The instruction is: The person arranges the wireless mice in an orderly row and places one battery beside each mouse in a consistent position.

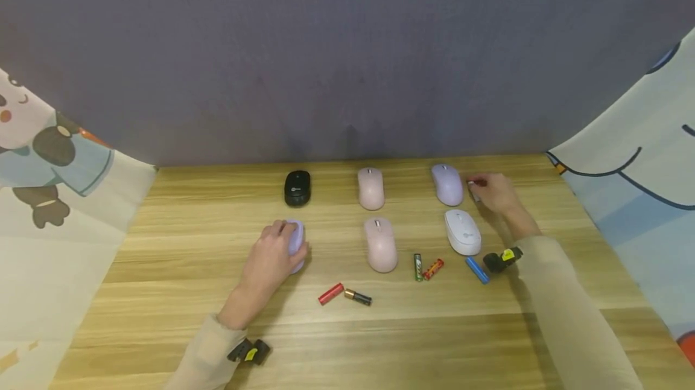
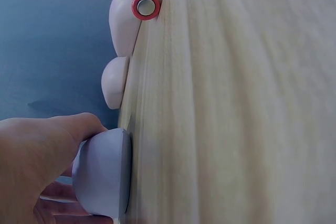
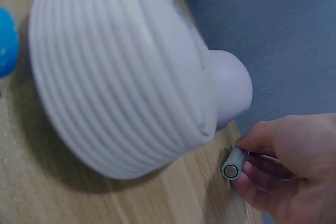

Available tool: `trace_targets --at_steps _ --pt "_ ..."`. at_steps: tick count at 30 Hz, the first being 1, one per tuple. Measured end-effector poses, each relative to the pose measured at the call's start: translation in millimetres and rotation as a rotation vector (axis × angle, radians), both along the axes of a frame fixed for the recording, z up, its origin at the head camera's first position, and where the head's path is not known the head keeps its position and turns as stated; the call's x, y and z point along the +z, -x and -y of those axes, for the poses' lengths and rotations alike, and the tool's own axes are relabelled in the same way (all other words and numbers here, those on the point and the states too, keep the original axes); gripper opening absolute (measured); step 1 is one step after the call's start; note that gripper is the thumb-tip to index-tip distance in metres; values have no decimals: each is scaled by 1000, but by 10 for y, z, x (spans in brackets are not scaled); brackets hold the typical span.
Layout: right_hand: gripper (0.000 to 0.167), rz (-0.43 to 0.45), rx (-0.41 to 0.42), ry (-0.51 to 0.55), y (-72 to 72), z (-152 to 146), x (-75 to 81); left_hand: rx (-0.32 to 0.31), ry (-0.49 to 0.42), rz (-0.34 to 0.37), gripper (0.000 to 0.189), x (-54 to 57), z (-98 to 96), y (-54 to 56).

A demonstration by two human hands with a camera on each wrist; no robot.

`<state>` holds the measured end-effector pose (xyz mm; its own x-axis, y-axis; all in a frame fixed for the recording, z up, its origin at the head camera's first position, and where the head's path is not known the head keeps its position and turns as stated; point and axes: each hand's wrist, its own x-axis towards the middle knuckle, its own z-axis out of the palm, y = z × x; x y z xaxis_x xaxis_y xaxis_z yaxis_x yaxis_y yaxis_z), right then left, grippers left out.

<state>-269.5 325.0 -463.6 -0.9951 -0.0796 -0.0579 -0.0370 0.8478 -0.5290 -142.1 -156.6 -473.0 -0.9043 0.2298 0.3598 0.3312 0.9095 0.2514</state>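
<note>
On the left of the table, my left hand (image 1: pixel 274 254) grips a light purple computer mouse (image 1: pixel 296 238) by its sides. The left wrist view shows the thumb and fingers around this mouse, its base at the wood. At the back right, my right hand (image 1: pixel 496 192) pinches a pale grey-green battery (image 3: pixel 234 162) between thumb and fingers, close to the tabletop. Just left of that hand sits a second purple mouse (image 1: pixel 447 185). A white mouse (image 1: pixel 463 232) with ribbed sides lies nearer, and a blue battery (image 1: pixel 477 270) is in front of it.
Two pink mice (image 1: pixel 382 245) stand mid-table, one behind the other. A black mouse (image 1: pixel 297 188) is at the back left. Loose batteries lie in front: red (image 1: pixel 330 294), black-and-copper (image 1: pixel 358 297), green (image 1: pixel 418 267) and red-orange (image 1: pixel 433 269). A grey panel (image 1: pixel 347 64) rises behind the table.
</note>
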Motion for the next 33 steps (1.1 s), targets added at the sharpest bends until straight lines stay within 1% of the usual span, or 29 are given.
trace_targets --at_steps 8,19,30,33 --pt "36 25 -2 7 15 5 -16 6 2 13 46 -1 2 5" --pt "35 1 14 25 20 3 -55 12 3 28 47 -12 9 13" --pt "34 -12 4 29 24 -10 -69 9 -1 14 46 -6 -6 9" --pt "35 -17 1 31 15 -11 -71 2 -10 -3 45 -10 -10 11"
